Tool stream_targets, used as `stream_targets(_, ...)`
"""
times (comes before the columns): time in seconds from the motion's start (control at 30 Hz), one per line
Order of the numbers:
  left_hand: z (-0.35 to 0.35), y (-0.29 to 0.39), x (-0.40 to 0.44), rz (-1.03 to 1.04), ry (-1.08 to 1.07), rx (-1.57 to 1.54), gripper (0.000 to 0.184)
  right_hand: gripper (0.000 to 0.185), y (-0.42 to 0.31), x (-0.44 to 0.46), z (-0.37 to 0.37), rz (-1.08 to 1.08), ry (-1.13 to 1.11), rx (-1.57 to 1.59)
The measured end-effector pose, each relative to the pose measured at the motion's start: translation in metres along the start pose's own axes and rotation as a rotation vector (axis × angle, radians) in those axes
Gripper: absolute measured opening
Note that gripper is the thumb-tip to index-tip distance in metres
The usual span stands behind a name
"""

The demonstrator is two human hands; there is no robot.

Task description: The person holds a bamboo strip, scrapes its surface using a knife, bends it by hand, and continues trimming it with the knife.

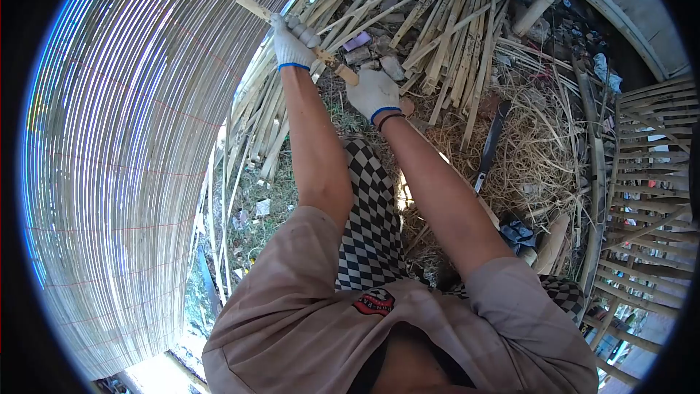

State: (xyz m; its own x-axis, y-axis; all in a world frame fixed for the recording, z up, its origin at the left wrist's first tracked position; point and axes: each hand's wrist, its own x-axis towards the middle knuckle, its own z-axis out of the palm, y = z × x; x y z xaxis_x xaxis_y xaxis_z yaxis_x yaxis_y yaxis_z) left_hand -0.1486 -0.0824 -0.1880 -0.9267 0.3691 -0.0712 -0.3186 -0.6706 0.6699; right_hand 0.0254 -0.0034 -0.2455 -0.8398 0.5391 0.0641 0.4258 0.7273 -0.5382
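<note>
A pale bamboo strip (334, 64) runs slantwise in front of me, with darker marks near its lower end. My left hand (293, 44), in a white knit glove with a blue cuff, is closed around its middle. My right hand (375, 93), gloved the same way, is at the strip's near end and looks closed on it, though its fingertips are hidden. Below and right of that hand, a long dark blade (494, 142) lies on a heap of shavings (539, 146).
Split bamboo strips (459, 36) lie in a pile ahead, and more strips (270, 128) lie to the left. A slatted bamboo blind (131, 138) hangs along the left side. A bamboo rack (649, 204) stands at right. Stones (392, 67) and litter dot the ground.
</note>
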Motion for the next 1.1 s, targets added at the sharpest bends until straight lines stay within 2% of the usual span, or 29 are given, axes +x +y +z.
stream_targets(0.07,0.002,0.013,-0.002,-0.083,-0.113,-0.052,0.050,0.035,0.004,-0.008,-0.016,-0.082,0.053,0.020)
stream_targets(0.13,0.023,0.032,-0.001,0.007,-0.126,-0.088,0.046,0.035,0.008,-0.007,-0.021,-0.067,0.081,-0.036)
stream_targets(0.2,0.034,0.051,0.004,0.071,-0.049,-0.078,0.041,0.035,0.015,-0.008,-0.027,-0.017,0.119,-0.106)
stream_targets(0.23,0.020,0.058,0.034,0.018,-0.133,-0.108,0.042,0.045,0.017,-0.006,-0.031,-0.056,0.040,-0.164)
stream_targets(0.33,0.021,0.072,0.070,-0.072,-0.411,-0.289,0.044,0.058,-0.011,0.003,-0.067,-0.111,-0.101,-0.034)
stream_targets(0.37,0.034,0.066,0.068,-0.067,-0.369,-0.306,0.038,0.065,-0.025,0.009,-0.079,-0.125,-0.074,0.080)
stream_targets(0.4,0.045,0.059,0.067,-0.022,-0.429,-0.297,0.038,0.063,-0.038,0.021,-0.083,-0.112,-0.030,0.073)
stream_targets(0.47,0.079,0.045,0.058,0.061,-0.230,-0.208,0.037,0.057,-0.064,0.052,-0.090,-0.082,0.057,0.064)
stream_targets(0.5,0.088,0.042,0.059,0.062,-0.221,-0.246,0.036,0.038,-0.066,0.063,-0.086,-0.172,0.184,0.053)
stream_targets(0.6,0.080,0.034,0.069,0.141,-0.245,-0.109,0.037,0.031,-0.062,0.082,-0.080,-0.023,0.068,0.093)
stream_targets(0.63,0.081,0.030,0.067,0.168,-0.146,-0.063,0.043,0.032,-0.059,0.086,-0.071,-0.023,0.080,0.075)
stream_targets(0.77,0.066,0.028,0.058,0.208,0.024,0.006,0.051,0.030,-0.055,0.087,-0.037,-0.023,0.153,0.010)
stream_targets(0.87,0.054,0.022,0.048,0.243,0.143,0.056,0.048,0.029,-0.047,0.089,-0.010,-0.054,0.100,0.043)
stream_targets(0.97,0.024,0.019,0.073,0.175,0.162,-0.003,0.047,0.030,-0.054,0.088,-0.002,-0.051,0.036,0.001)
stream_targets(1.1,0.037,0.029,0.062,0.125,0.111,-0.026,0.046,0.030,-0.067,0.076,-0.028,-0.014,0.056,0.024)
